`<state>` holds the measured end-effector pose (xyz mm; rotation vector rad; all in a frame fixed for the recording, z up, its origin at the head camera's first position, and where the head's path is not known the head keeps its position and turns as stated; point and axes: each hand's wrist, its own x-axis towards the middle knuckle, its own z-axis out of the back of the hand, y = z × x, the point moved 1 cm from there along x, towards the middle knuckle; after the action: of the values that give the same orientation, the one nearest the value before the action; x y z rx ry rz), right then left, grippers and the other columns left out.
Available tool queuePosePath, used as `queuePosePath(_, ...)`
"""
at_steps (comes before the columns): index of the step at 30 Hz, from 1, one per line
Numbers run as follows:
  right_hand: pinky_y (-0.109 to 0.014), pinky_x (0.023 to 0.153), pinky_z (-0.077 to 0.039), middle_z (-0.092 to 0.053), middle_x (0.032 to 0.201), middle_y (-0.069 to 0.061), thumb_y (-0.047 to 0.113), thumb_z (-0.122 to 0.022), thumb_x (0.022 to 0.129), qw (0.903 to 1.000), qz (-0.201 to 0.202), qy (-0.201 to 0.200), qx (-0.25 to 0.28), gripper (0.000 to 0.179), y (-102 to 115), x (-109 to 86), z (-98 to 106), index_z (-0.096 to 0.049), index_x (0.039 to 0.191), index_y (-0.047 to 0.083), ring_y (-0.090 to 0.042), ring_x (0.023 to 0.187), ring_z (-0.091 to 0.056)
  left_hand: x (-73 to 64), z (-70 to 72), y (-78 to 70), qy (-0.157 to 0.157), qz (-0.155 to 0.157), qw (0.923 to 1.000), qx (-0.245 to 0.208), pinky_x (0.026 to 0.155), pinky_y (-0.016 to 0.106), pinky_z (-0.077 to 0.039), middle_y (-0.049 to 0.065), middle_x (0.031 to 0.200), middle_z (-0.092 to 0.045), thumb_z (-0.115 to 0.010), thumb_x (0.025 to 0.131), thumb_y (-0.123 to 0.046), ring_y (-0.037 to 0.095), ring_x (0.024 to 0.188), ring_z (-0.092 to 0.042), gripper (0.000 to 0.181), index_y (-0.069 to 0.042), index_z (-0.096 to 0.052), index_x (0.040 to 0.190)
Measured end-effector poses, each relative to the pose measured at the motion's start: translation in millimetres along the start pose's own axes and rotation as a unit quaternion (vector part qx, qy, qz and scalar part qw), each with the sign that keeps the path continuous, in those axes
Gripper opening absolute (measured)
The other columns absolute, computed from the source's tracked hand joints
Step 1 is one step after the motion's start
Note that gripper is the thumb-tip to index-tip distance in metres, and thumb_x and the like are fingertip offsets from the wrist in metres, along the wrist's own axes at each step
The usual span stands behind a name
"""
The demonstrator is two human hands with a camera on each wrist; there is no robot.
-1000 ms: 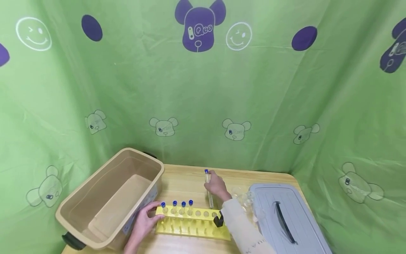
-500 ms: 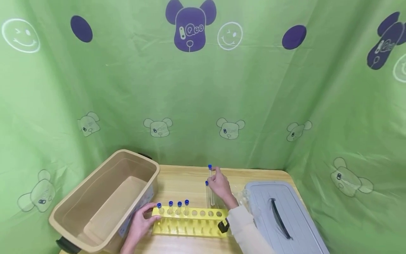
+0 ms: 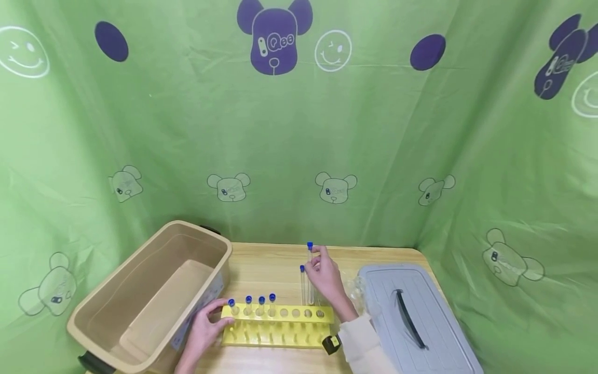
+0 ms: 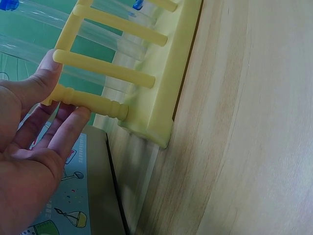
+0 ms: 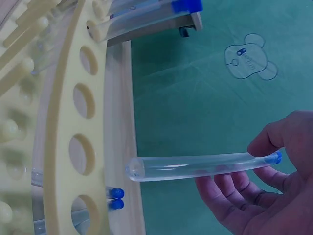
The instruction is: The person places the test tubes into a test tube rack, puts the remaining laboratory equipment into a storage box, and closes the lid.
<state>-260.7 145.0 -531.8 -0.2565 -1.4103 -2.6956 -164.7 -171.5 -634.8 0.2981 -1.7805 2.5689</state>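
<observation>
I've got the L hand (image 3: 202, 330) gripping the rack (image 3: 261, 341) at its L end, thumb on the top rail, fingers round the end post. R hand (image 3: 325, 274) pinches a tube (image 5: 195, 167) up by its blue cap; tube's abt upright behind the rack, tip apart from the holes. Four capped tubes (image 3: 248, 301) stand in the rack's L half.

Risks, I reckon: hold is all at the cap, so if the tip clips the rack it cd tilt, slip n roll away. Black mount (image 3: 331, 344) on R wrist is right by the rack's R end; a low swing cd knock it. If L grip slackens, rack cd skid.

Hard to see: 2nd tube (image 3: 302, 285) shows just L of the held one; can't tell if it's held too, R wrist view shows only one in hand. Two others (image 5: 116, 193) behind the rack are mostly hidden by its rail. Clear plastic (image 3: 356, 295) R of the rack is indistinct; lid (image 3: 434, 311) beyond it is cut off.
</observation>
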Motion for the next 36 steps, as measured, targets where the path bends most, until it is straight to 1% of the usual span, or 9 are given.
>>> queuePosePath(4, -0.029, 0.063, -0.057, -0.064, 0.089, 0.000, 0.006, -0.065, 0.090, 0.9999, -0.001, -0.009, 0.010, 0.040, 7.2, -6.6, 6.8, -0.055, 0.128, 0.007, -0.014, 0.076, -0.063, 0.5, -0.4, 1.3, -0.012, -0.020, 0.9996, 0.018, 0.098, 0.055, -0.054, 0.020, 0.118, -0.071, -0.089, 0.067, 0.002, 0.037, 0.103, -0.070, 0.050, 0.002, -0.072, 0.115)
queuePosePath(7, -0.028, 0.063, -0.057, -0.064, 0.090, -0.002, 0.004, -0.065, 0.091, 0.9997, 0.003, -0.014, 0.021, 0.037, 12.2, -11.3, 11.0, -0.056, 0.127, 0.007, -0.015, 0.078, -0.064, 0.6, -0.9, 1.3, -0.014, -0.023, 0.9993, 0.024, 0.096, 0.052, -0.056, 0.021, 0.118, -0.071, -0.089, 0.067, 0.003, 0.036, 0.102, -0.070, 0.050, 0.002, -0.072, 0.114)
queuePosePath(10, -0.026, 0.065, -0.058, -0.064, 0.092, -0.003, 0.003, -0.065, 0.091, 0.9992, 0.016, -0.021, 0.029, 0.036, 17.1, -15.0, 13.9, -0.057, 0.126, 0.006, -0.016, 0.080, -0.065, 1.1, -0.8, 1.1, -0.009, -0.019, 0.9995, 0.024, 0.096, 0.053, -0.055, 0.023, 0.119, -0.070, -0.088, 0.068, 0.004, 0.038, 0.103, -0.070, 0.050, 0.003, -0.071, 0.115)
queuePosePath(15, -0.026, 0.066, -0.059, -0.066, 0.094, -0.005, -0.001, -0.065, 0.090, 0.9967, 0.046, -0.034, 0.058, 0.035, 26.9, -21.0, 18.3, -0.057, 0.124, 0.005, -0.021, 0.084, -0.066, 0.9, -0.3, 0.4, -0.002, -0.007, 0.9999, 0.015, 0.098, 0.054, -0.055, 0.023, 0.122, -0.069, -0.088, 0.069, 0.003, 0.039, 0.106, -0.068, 0.050, 0.002, -0.071, 0.117)
queuePosePath(22, -0.026, 0.068, -0.061, -0.067, 0.095, -0.007, -0.003, -0.066, 0.094, 0.9881, 0.117, -0.052, 0.085, 0.030, 43.9, -31.1, 22.6, -0.058, 0.122, 0.003, -0.025, 0.085, -0.067, 0.2, -0.3, 0.0, -0.001, 0.000, 1.0000, 0.003, 0.097, 0.051, -0.056, 0.023, 0.122, -0.069, -0.087, 0.070, 0.003, 0.040, 0.107, -0.068, 0.050, 0.003, -0.071, 0.117)
queuePosePath(24, -0.027, 0.068, -0.062, -0.067, 0.095, -0.007, -0.003, -0.065, 0.095, 0.9854, 0.132, -0.054, 0.092, 0.028, 46.7, -33.3, 21.6, -0.058, 0.122, 0.003, -0.025, 0.086, -0.067, 0.4, -0.3, -0.5, 0.001, 0.005, 1.0000, 0.001, 0.099, 0.053, -0.054, 0.023, 0.123, -0.068, -0.087, 0.070, 0.003, 0.040, 0.107, -0.067, 0.050, 0.002, -0.071, 0.117)
queuePosePath(26, -0.029, 0.064, -0.063, -0.067, 0.096, -0.008, -0.002, -0.065, 0.096, 0.9819, 0.145, -0.052, 0.110, 0.027, 47.8, -35.9, 18.8, -0.058, 0.121, 0.001, -0.026, 0.087, -0.067, 0.5, 0.0, -1.3, 0.003, 0.009, 1.0000, 0.002, 0.100, 0.055, -0.053, 0.023, 0.124, -0.068, -0.087, 0.070, 0.003, 0.040, 0.108, -0.067, 0.050, 0.003, -0.070, 0.118)
queuePosePath(31, -0.033, 0.060, -0.064, -0.066, 0.100, -0.009, -0.001, -0.066, 0.098, 0.9739, 0.156, -0.036, 0.161, 0.023, 42.2, -46.7, 6.2, -0.060, 0.120, 0.005, -0.027, 0.092, -0.067, 0.6, 0.6, -1.6, 0.002, 0.004, 1.0000, 0.003, 0.099, 0.055, -0.054, 0.024, 0.124, -0.068, -0.087, 0.070, 0.003, 0.040, 0.107, -0.067, 0.050, 0.003, -0.070, 0.117)
queuePosePath(36, -0.032, 0.066, -0.065, -0.068, 0.102, -0.006, -0.002, -0.068, 0.095, 0.9715, 0.161, -0.024, 0.173, 0.026, 34.3, -56.2, -8.8, -0.060, 0.119, 0.005, -0.025, 0.093, -0.068, -0.5, 0.2, -0.5, 0.006, 0.003, 0.9999, -0.012, 0.096, 0.050, -0.057, 0.028, 0.126, -0.065, -0.086, 0.071, 0.005, 0.045, 0.107, -0.066, 0.049, 0.005, -0.070, 0.117)
